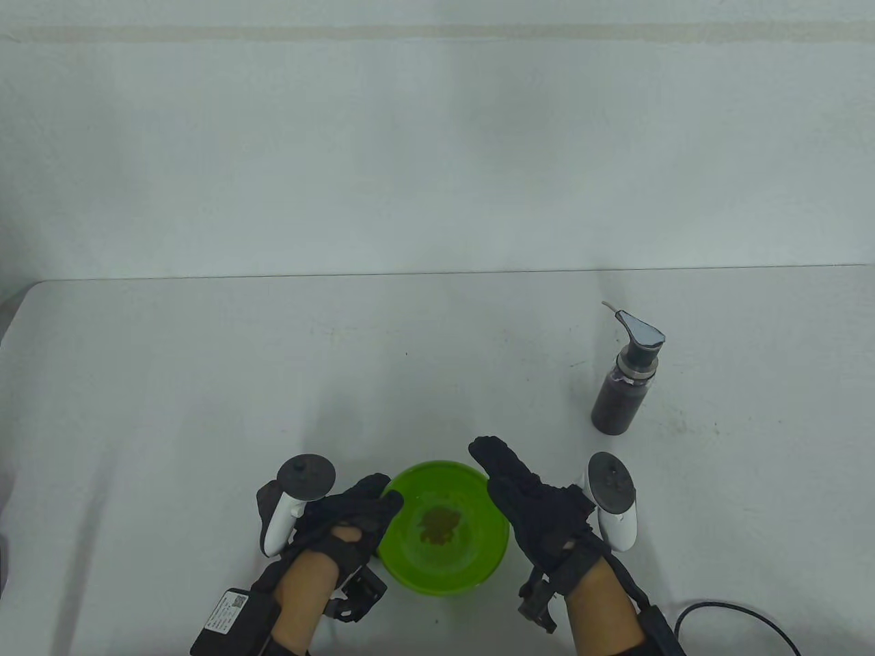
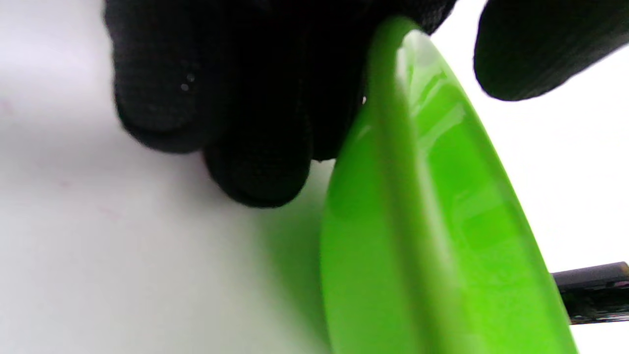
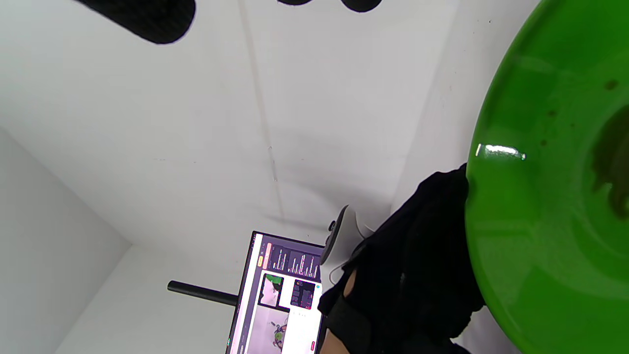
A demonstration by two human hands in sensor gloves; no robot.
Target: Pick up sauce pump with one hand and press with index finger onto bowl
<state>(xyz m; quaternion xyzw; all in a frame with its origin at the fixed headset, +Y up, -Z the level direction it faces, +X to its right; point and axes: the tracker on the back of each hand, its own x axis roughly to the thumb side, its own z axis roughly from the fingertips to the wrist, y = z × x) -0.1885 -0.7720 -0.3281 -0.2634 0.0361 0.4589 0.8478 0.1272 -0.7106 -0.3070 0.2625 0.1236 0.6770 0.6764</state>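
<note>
Table view: sauce pump (image 1: 625, 379) stands upright on the white table (image 1: 205, 383), far right, beyond and to the right of the right hand (image 1: 540, 509), well apart from it, untouched. Dark bottle looks nearly full, so likely some heft; hard smooth wall, probably slick for a glove. Tall and narrow, so tippy. Best hold judged to be around the mid body, leaving the index finger free to reach the flat grey pump head, whose nozzle points up-left. Right hand is flat with fingers extended over the right rim of the green bowl (image 1: 444, 529), holding nothing. Left hand (image 1: 345, 529) rests against the bowl's left rim; brown sauce already sits in the bowl. Left wrist view: gloved fingers (image 2: 255, 162) curl at the outer wall of the bowl (image 2: 432, 236), thumb above the rim, a loose pinch; pump not in view. Right wrist view: bowl (image 3: 550, 206) fills the right side, fingertips (image 3: 147, 19) spread and empty at top, pump not visible; a monitor (image 3: 282, 295) shows in the background.
</note>
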